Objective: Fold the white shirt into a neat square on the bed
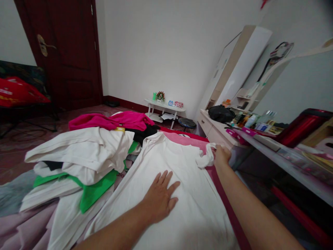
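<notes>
A white long-sleeved shirt (pixel 182 208) lies spread out in front of me, its neckline at the far end. My left hand (pixel 161 198) rests flat on the middle of it, fingers spread. At the shirt's upper right, my right hand (pixel 222 153) is closed on a bunched white sleeve (pixel 206 156). Under the shirt's right side a pink and dark red cloth (pixel 217 184) shows. To the left is a heap with a crumpled white garment (pixel 88 149), a green cloth (pixel 97 189) and a bright pink garment (pixel 111 121).
On the right stands a dressing table (pixel 218 128) with a black bag, bottles and a mirror. A glass-topped desk (pixel 270 152) carries a red cylinder (pixel 304 126). A small white table (pixel 165 104) and a round stool (pixel 187 122) stand by the far wall. A red bag (pixel 20 92) sits on a chair at left.
</notes>
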{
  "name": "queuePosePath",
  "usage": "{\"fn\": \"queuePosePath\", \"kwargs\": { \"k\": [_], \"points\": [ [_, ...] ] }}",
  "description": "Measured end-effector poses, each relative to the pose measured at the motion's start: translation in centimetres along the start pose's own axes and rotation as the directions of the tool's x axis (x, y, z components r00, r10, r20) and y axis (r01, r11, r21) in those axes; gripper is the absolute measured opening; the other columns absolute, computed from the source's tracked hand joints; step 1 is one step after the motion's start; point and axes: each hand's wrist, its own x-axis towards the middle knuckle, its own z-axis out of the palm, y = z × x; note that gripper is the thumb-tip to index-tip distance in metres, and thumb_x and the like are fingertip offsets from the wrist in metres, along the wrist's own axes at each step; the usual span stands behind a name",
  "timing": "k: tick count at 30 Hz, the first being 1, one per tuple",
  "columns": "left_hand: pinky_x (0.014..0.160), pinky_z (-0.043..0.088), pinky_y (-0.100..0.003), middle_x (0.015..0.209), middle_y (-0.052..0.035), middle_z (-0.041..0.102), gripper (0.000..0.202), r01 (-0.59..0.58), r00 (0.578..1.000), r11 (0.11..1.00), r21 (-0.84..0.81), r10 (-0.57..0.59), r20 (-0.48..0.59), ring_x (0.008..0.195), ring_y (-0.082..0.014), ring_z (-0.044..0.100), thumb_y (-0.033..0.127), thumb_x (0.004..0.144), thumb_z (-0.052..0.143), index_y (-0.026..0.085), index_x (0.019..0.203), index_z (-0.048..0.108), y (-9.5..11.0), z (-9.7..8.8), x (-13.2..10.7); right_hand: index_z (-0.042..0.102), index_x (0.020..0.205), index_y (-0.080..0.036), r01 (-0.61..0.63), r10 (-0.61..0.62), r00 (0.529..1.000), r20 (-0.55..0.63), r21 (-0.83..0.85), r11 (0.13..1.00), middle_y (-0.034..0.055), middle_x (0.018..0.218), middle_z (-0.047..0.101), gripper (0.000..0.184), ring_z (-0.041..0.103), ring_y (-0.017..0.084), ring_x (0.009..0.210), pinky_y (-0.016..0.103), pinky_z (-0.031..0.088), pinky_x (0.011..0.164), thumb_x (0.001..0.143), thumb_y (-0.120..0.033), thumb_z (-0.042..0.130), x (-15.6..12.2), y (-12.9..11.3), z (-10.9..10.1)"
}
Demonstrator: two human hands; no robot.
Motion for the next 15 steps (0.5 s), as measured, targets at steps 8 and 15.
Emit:
{"fn": "queuePosePath", "kwargs": {
  "k": [8, 15],
  "points": [
    [0.098, 0.041, -0.038, 0.120, -0.0090, 0.059, 0.028, -0.061, 0.988, 0.990, -0.130, 0.041, -0.152, 0.110, -0.0223, 0.053, 0.021, 0.086, 0.047, 0.020, 0.109, 0.063, 0.2, -0.5, 0.2, 0.063, 0.102, -0.020, 0.579, -0.263, 0.604, 0.752, -0.189, 0.793, 0.0057, 0.104, 0.067, 0.026, 0.064, 0.017, 0.087, 0.029, 0.050, 0.077, 0.082, -0.034, 0.056, -7.0, -1.4, -1.0],
    [0.084, 0.044, -0.037, 0.099, -0.0069, 0.060, 0.021, -0.045, 0.984, 0.988, -0.145, 0.019, -0.177, 0.094, -0.0217, 0.053, 0.018, 0.085, 0.048, 0.019, 0.099, 0.064, 0.9, -0.9, 0.8, 0.063, 0.103, -0.012, 0.407, 0.047, 0.863, 0.503, -0.747, 0.526, 0.0151, 0.102, 0.066, 0.044, 0.061, 0.029, 0.097, 0.034, 0.045, 0.081, 0.066, -0.036, 0.070, -6.7, 7.0, -9.1]
  ]
}}
